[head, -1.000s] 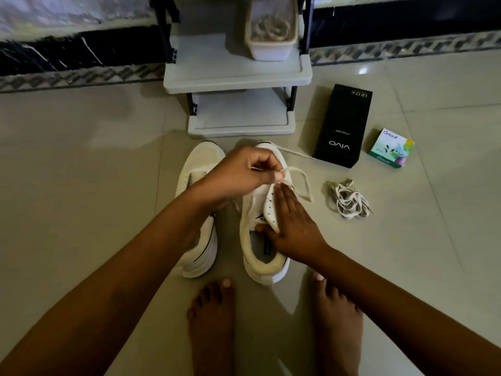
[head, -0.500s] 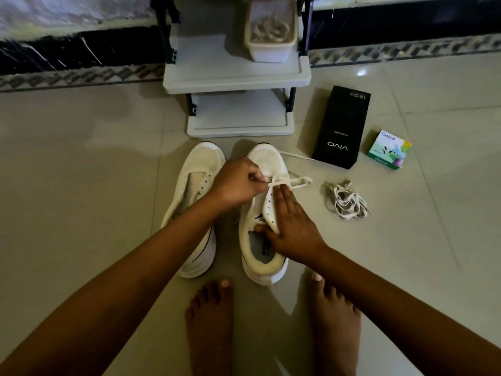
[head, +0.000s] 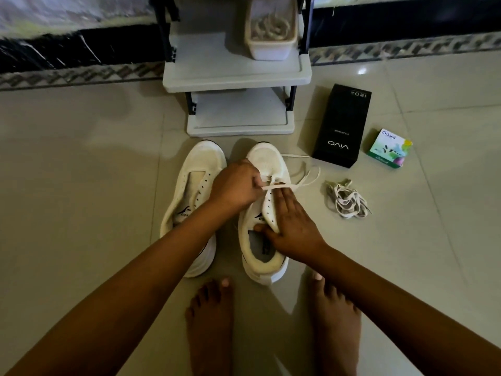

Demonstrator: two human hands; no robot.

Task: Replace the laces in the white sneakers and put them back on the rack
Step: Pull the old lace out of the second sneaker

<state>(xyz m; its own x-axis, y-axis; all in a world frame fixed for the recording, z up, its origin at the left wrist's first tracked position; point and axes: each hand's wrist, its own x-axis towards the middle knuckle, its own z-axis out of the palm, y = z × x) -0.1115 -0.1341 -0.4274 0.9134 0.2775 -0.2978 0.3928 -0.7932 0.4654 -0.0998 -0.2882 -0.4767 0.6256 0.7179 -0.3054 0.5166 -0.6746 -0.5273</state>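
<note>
Two white sneakers stand side by side on the floor in front of the rack (head: 235, 74). The left sneaker (head: 199, 172) has bare eyelets. My left hand (head: 237, 185) pinches a white lace (head: 305, 180) over the front eyelets of the right sneaker (head: 264, 156). The lace loops out to the right of the toe. My right hand (head: 291, 223) holds the right sneaker's right eyelet flap, fingers laid flat along it and thumb tucked under near the shoe's opening.
A loose bundle of laces (head: 347, 199) lies on the tiles right of the shoes. A black box (head: 341, 126) and a small green box (head: 390, 147) lie further right. A tub of laces (head: 271, 25) sits on the rack's shelf. My bare feet (head: 211, 321) are below.
My left hand has dropped down and left to the shoe's front eyelets, drawing the lace tighter; the loop at the right has flattened. My right hand stays on the flap.
</note>
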